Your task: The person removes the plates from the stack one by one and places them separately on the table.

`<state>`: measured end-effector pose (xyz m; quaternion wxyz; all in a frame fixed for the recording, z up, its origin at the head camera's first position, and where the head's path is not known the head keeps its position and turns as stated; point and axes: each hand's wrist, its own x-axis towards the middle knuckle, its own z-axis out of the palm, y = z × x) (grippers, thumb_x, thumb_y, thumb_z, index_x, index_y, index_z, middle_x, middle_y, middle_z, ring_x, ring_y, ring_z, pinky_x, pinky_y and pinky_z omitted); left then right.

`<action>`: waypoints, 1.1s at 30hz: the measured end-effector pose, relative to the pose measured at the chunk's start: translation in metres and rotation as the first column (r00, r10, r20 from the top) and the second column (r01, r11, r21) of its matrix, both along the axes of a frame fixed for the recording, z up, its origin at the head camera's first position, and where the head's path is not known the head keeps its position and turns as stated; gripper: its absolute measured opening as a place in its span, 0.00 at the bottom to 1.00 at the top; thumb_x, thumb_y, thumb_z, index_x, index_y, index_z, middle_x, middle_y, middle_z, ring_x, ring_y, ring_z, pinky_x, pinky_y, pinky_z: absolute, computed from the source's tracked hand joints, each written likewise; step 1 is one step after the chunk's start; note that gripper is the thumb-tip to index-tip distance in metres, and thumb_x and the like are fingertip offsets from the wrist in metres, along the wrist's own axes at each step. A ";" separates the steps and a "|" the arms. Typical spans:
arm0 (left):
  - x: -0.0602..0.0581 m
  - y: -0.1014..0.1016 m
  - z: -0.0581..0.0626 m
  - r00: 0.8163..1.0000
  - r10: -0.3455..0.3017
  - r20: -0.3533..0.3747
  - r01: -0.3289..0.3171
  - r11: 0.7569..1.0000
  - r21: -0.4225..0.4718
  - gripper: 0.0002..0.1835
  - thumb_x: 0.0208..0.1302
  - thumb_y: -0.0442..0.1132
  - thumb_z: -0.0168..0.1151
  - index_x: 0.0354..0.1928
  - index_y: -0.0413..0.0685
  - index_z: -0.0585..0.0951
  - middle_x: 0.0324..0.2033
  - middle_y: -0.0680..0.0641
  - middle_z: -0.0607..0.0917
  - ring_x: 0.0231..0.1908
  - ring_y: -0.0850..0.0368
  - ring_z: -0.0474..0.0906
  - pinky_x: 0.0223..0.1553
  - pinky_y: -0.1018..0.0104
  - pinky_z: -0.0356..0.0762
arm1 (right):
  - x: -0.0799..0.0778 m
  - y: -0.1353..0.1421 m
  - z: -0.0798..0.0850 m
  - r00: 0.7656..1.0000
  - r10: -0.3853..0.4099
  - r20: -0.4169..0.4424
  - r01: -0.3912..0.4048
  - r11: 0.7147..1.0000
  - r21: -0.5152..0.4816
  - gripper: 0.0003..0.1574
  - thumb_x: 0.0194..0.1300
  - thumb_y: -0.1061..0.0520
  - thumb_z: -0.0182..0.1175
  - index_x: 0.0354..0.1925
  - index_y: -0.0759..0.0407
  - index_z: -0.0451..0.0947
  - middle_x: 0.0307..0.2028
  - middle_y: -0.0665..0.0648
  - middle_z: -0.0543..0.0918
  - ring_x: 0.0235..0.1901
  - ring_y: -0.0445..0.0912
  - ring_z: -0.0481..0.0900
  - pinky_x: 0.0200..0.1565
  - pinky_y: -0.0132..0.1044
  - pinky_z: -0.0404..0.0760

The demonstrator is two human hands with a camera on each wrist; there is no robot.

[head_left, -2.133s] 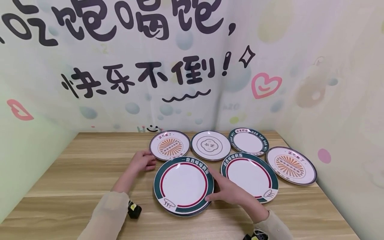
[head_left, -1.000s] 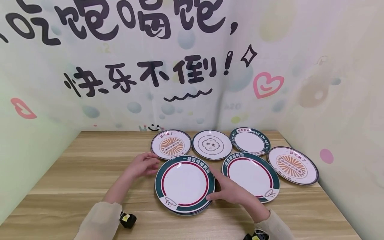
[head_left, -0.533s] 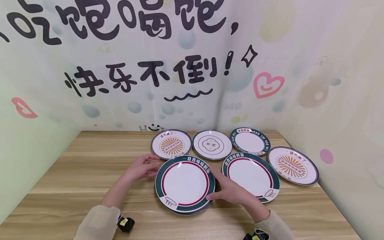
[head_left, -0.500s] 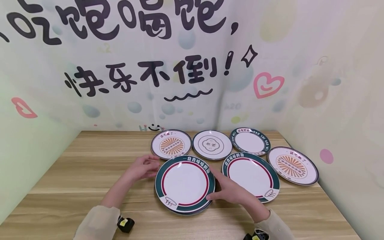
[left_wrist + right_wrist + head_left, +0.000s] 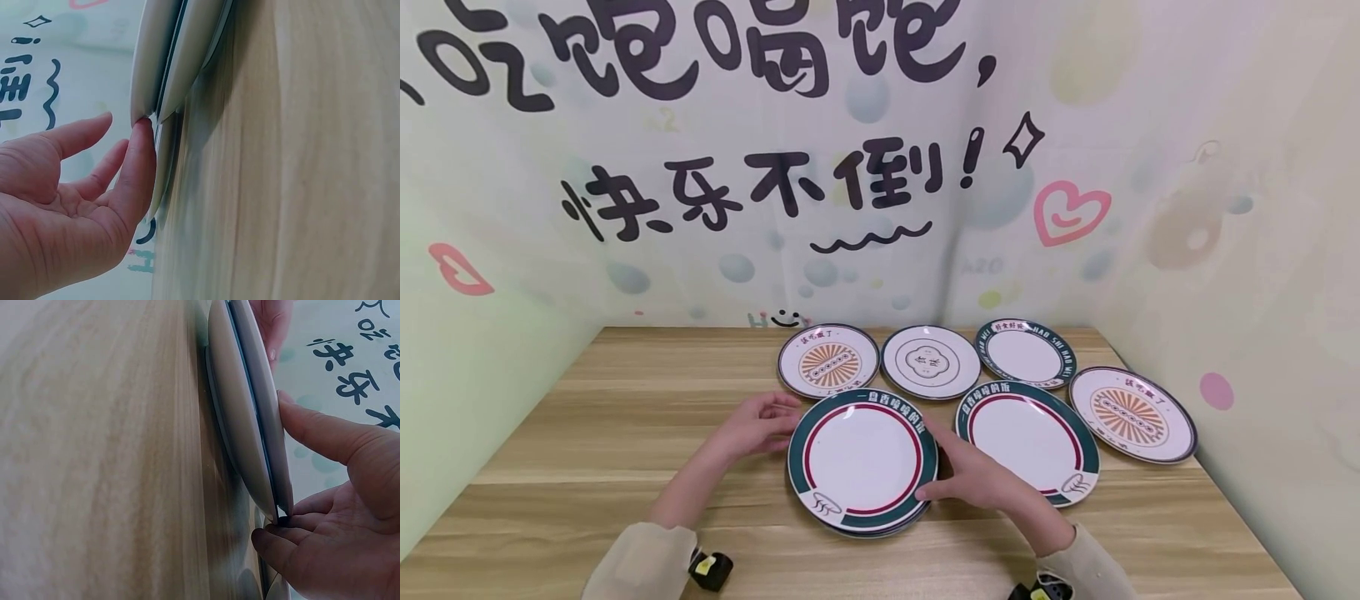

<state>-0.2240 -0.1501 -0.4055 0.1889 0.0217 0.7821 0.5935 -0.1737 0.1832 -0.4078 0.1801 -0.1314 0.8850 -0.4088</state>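
Observation:
A large white dinner plate (image 5: pixel 861 462) with a green rim and red ring lies on a stack at the table's middle. Beneath it, the edge of another plate (image 5: pixel 231 381) shows in the right wrist view. My right hand (image 5: pixel 973 475) holds the top plate's right rim, thumb on the upper face and fingers at the edge. On the left side is my left hand (image 5: pixel 760 427), its fingers loosely bent. In the left wrist view, one fingertip (image 5: pixel 144 128) of it touches the plate edge from below, while the thumb stands off the rim.
Behind the stack are a sunburst plate (image 5: pixel 828 367), a plate with a flower outline (image 5: pixel 929 362) and a green-lettered plate (image 5: pixel 1026 353). To the right lie a matching green-rimmed plate (image 5: pixel 1027 442) and another sunburst plate (image 5: pixel 1132 415). A printed curtain (image 5: pixel 700 292) backs the wooden table (image 5: pixel 625 417).
My left hand has shifted slightly towards me along the stack's left side, its forearm swinging outward. The right hand and the plates stay in place; the head view moved slightly.

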 end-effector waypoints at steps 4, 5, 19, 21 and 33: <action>0.002 0.000 0.000 1.000 0.008 0.005 -0.008 1.000 -0.017 0.22 0.70 0.33 0.60 0.63 0.34 0.71 0.55 0.34 0.80 0.44 0.57 0.81 0.47 0.60 0.87 | 0.000 0.000 0.000 1.000 0.001 -0.004 -0.001 1.000 -0.001 0.64 0.55 0.48 0.75 0.79 0.59 0.49 0.78 0.63 0.53 0.78 0.61 0.49 0.75 0.62 0.54; 0.002 0.001 -0.001 1.000 0.010 0.005 -0.009 1.000 -0.022 0.22 0.70 0.34 0.60 0.63 0.35 0.71 0.55 0.34 0.80 0.45 0.57 0.81 0.47 0.60 0.87 | 0.000 0.000 0.000 1.000 0.002 -0.004 -0.002 1.000 -0.001 0.64 0.55 0.48 0.75 0.79 0.59 0.49 0.78 0.63 0.53 0.78 0.61 0.49 0.75 0.62 0.54; 0.008 0.002 -0.002 1.000 -0.008 -0.006 0.008 0.999 -0.045 0.24 0.68 0.33 0.62 0.64 0.36 0.72 0.55 0.34 0.80 0.46 0.55 0.81 0.45 0.58 0.88 | 0.000 0.000 -0.001 1.000 0.001 -0.009 -0.001 1.000 -0.005 0.64 0.56 0.49 0.74 0.79 0.58 0.49 0.78 0.63 0.53 0.78 0.61 0.49 0.75 0.61 0.53; 0.009 0.002 -0.002 1.000 -0.011 -0.003 0.011 0.999 -0.042 0.24 0.67 0.33 0.63 0.64 0.36 0.72 0.55 0.34 0.80 0.46 0.55 0.81 0.45 0.58 0.88 | 0.000 0.001 -0.001 1.000 0.000 -0.010 0.000 1.000 -0.005 0.64 0.56 0.48 0.74 0.79 0.58 0.49 0.78 0.63 0.53 0.78 0.61 0.49 0.75 0.62 0.53; 0.012 0.002 -0.003 1.000 -0.008 -0.002 0.007 0.996 -0.090 0.26 0.65 0.32 0.64 0.64 0.37 0.73 0.52 0.36 0.80 0.44 0.53 0.80 0.44 0.59 0.88 | 0.001 0.000 -0.001 1.000 0.001 -0.011 -0.001 1.000 -0.005 0.64 0.55 0.48 0.75 0.78 0.58 0.49 0.78 0.63 0.53 0.78 0.61 0.49 0.75 0.61 0.53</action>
